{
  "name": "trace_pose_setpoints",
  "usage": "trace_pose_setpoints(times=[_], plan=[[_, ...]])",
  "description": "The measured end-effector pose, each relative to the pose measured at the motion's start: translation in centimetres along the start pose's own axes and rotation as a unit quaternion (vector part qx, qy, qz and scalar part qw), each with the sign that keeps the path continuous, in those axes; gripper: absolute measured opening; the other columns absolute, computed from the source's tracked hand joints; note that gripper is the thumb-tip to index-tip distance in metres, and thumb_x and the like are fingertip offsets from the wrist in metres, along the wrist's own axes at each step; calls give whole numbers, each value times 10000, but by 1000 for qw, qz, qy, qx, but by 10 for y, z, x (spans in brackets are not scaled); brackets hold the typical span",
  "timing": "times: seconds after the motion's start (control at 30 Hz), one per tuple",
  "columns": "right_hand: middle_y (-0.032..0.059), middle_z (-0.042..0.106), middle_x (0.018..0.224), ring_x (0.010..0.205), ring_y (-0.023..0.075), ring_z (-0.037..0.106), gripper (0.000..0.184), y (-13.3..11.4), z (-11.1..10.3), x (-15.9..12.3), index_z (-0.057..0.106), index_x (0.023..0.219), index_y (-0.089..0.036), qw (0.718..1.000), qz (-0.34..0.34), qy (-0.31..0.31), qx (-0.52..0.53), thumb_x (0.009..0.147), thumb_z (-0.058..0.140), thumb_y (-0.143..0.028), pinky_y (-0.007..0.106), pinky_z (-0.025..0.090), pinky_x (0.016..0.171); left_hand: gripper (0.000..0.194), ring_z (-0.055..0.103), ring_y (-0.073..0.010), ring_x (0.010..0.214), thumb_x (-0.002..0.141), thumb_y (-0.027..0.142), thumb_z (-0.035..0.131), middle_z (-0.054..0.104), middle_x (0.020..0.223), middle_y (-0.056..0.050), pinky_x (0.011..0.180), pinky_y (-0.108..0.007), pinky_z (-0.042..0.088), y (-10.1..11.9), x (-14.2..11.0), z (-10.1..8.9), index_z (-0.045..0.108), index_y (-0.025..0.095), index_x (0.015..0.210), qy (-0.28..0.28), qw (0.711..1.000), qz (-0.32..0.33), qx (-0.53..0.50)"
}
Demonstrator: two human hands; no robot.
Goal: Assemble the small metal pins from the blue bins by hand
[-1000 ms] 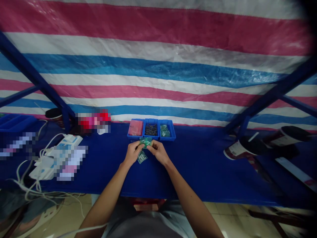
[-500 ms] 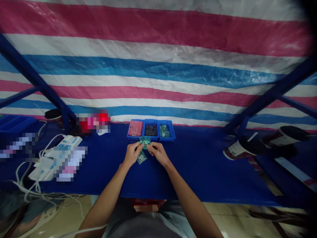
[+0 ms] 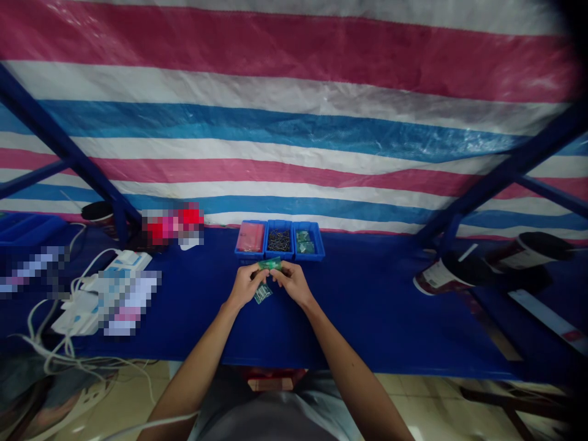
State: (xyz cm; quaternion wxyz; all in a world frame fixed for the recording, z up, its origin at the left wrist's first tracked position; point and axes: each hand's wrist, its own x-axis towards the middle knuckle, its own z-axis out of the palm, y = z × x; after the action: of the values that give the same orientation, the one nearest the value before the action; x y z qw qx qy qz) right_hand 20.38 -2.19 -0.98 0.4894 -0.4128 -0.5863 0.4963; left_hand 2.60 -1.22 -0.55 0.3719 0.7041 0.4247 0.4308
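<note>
A small green plastic bag [image 3: 270,263] is pinched between my left hand [image 3: 247,284] and my right hand [image 3: 293,282], its top part showing above the fingertips. Both hands are closed, thumbs close together at its lower edge. Below them on the blue table [image 3: 362,306] lies another green bag [image 3: 263,294] with pale pieces in it, partly covered by my fingers. Just beyond stand three blue bins: one with pink bags [image 3: 251,236], one with dark screws [image 3: 278,240], one with green bags [image 3: 304,242].
White power strips [image 3: 87,309] with tangled cables lie at the left beside a blurred paper [image 3: 133,303]. Dark-lidded cups [image 3: 448,274] stand at the right. A striped sheet [image 3: 294,135] hangs behind, with slanted blue frame bars [image 3: 498,174] on both sides.
The green bag in my hands has tilted or folded, so less of its face shows. My fingers have drawn closer together around it. The bag on the table lies where it was.
</note>
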Motion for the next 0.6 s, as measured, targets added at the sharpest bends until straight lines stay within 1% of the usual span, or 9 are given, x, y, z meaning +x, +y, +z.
trace_pose_setpoints(times=[0.07, 0.13, 0.2, 0.3, 0.37, 0.47, 0.53, 0.6], plan=[[-7, 551, 581, 497, 95, 451, 428, 0, -1, 0, 595, 652, -157, 1000, -2, -3, -4, 888, 640, -511, 231, 345, 506, 452, 470, -100, 502, 959, 411, 538, 565, 556, 4, 525, -214, 330, 3, -1, 0, 620, 121, 622, -16, 1000, 4, 1], [-8, 543, 574, 494, 95, 453, 448, -3, -2, 0, 588, 640, -157, 1000, 3, -21, 9, 897, 626, -522, 230, 340, 504, 499, 466, -101, 504, 978, 424, 502, 551, 549, 6, 532, -218, 328, 5, -2, -1, 589, 122, 590, -24, 1000, 8, 1], [-6, 554, 594, 499, 98, 468, 432, -6, -3, 0, 601, 676, -154, 998, 14, -45, 30, 888, 637, -529, 230, 342, 499, 524, 460, -102, 505, 983, 431, 491, 541, 544, 6, 538, -224, 326, 6, -2, -2, 564, 123, 565, -25, 1000, 11, 1], [-4, 575, 644, 511, 99, 484, 392, -10, -2, 0, 624, 768, -152, 995, 30, -74, 57, 876, 660, -526, 228, 342, 493, 506, 453, -105, 502, 979, 429, 500, 544, 548, 3, 529, -234, 313, 5, -3, -2, 584, 123, 586, -25, 1000, 7, -2], [-13, 561, 642, 516, 98, 479, 375, -10, -1, 0, 628, 812, -154, 995, 31, -68, 62, 889, 649, -521, 226, 338, 494, 480, 441, -105, 499, 971, 420, 515, 540, 547, 4, 522, -238, 299, 5, -2, -3, 595, 124, 602, -25, 1000, 5, -4], [-24, 533, 622, 517, 100, 470, 365, -8, -2, 1, 631, 835, -158, 998, 27, -33, 55, 902, 633, -517, 225, 349, 500, 454, 395, -96, 494, 944, 402, 566, 487, 520, 20, 521, -239, 275, 4, -2, -2, 568, 130, 580, -28, 1000, 15, 3], [-19, 539, 644, 529, 100, 472, 361, -7, -3, 1, 642, 832, -157, 998, 25, -15, 53, 878, 664, -514, 224, 365, 506, 438, 369, -91, 503, 925, 395, 596, 454, 520, 31, 526, -238, 264, 4, -2, -2, 544, 134, 578, -30, 999, 19, 7], [-9, 556, 682, 551, 104, 477, 355, -7, -4, 1, 659, 838, -155, 998, 24, -17, 59, 848, 698, -508, 225, 384, 515, 397, 363, -91, 522, 923, 394, 598, 446, 550, 36, 533, -237, 257, 4, -2, -1, 551, 135, 626, -26, 1000, 15, 1]])
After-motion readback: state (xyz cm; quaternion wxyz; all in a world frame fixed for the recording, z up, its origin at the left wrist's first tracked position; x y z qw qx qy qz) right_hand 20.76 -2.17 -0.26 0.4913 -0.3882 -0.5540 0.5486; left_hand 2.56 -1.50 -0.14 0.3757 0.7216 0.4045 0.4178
